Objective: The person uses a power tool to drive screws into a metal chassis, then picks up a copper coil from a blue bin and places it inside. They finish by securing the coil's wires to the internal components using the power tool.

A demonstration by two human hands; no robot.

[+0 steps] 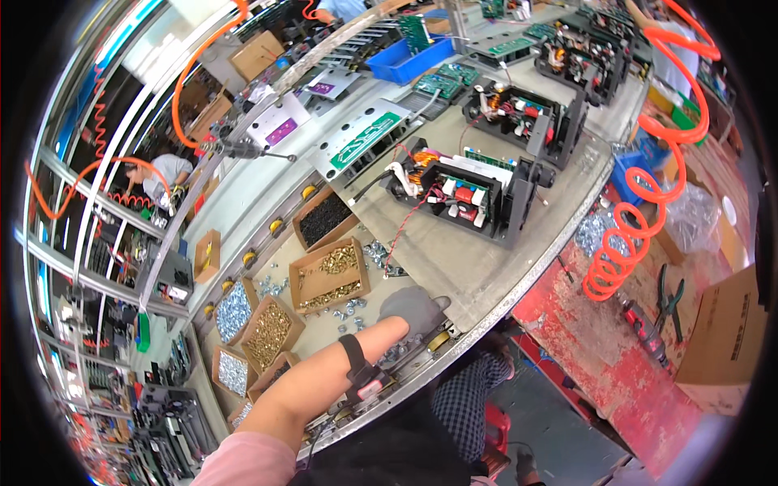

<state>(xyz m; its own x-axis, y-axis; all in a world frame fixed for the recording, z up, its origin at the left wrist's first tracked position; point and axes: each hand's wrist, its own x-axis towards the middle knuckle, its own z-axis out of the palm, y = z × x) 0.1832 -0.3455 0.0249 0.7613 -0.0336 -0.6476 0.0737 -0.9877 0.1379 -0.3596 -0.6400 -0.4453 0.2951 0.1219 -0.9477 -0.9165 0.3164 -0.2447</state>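
My left hand (412,313), in a grey glove, is low over the near edge of the workbench, with a dark strap (361,368) round the wrist. Its fingers are mostly turned away from view, so what they hold, if anything, stays hidden. Small silvery screws (350,311) lie scattered beside it. Just beyond sits a cardboard tray of brass-coloured screws (339,261). Farther off, a black housing with a circuit board and wires (466,198) rests on the bench, a thin red wire trailing from it towards my hand. My right hand is out of view.
More boxes of screws (270,334) stand to the left. An electric screwdriver (243,151) hangs over the line. Further black housings (527,121) and a blue bin (409,61) are farther back. On the right, an orange coiled hose (620,251) hangs above a red worn table (600,356) with pliers (669,300).
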